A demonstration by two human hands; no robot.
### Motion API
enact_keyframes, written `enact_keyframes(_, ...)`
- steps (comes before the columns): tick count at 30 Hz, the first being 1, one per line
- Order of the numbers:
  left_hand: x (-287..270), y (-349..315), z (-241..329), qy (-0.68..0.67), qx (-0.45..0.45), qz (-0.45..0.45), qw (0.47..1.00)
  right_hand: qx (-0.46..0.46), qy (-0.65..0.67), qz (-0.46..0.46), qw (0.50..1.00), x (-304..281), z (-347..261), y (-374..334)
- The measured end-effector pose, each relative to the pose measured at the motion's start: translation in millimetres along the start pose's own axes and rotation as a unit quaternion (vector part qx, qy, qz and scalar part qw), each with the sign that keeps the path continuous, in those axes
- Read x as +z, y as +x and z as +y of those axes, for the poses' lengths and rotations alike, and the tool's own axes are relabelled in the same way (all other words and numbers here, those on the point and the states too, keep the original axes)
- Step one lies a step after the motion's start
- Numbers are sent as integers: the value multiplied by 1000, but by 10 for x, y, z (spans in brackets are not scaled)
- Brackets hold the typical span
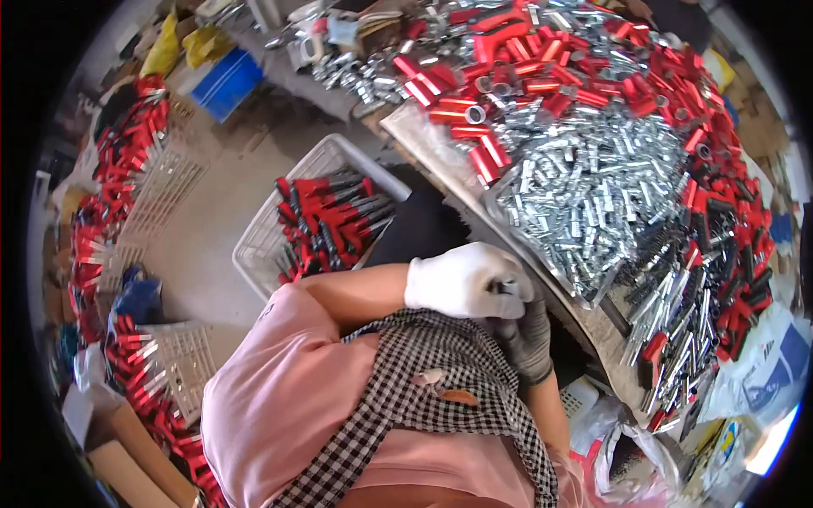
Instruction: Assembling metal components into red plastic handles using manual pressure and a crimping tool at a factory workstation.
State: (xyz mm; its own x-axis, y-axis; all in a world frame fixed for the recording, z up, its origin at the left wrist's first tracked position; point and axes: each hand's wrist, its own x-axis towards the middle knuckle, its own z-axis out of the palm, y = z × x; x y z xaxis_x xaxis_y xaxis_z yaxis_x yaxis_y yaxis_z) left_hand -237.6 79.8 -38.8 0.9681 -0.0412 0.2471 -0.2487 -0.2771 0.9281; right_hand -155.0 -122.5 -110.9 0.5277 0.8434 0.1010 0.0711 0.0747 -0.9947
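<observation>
My left hand (pixel 466 281), in a white glove, is closed in front of my chest. My right hand (pixel 530 343), in a grey glove, meets it from the right, its fingers bent and partly hidden behind the white glove. A small dark and shiny bit shows between the fingers, too little of it to name. To the left stands a pale plastic basket (pixel 254 245) with several red and black handled tools (pixel 326 222) in it. On the right, nearest my hands, a heap of small silver metal parts (pixel 584 195) fills a metal tray (pixel 555 279).
Red metal tubes (pixel 529 63) lie piled on the workbench (pixel 440 161) behind the silver parts. Long silver rods (pixel 673 326) and red handles lie at its right. A blue box (pixel 224 83) and stacks of red tools (pixel 140 140) sit on the floor at left. Plastic bags (pixel 631 457) are at lower right.
</observation>
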Motion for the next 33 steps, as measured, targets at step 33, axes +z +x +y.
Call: enact_keyframes(33,-538,2561,-325,426,-200,182,863,17,119,260,958,-723,-492,-607)
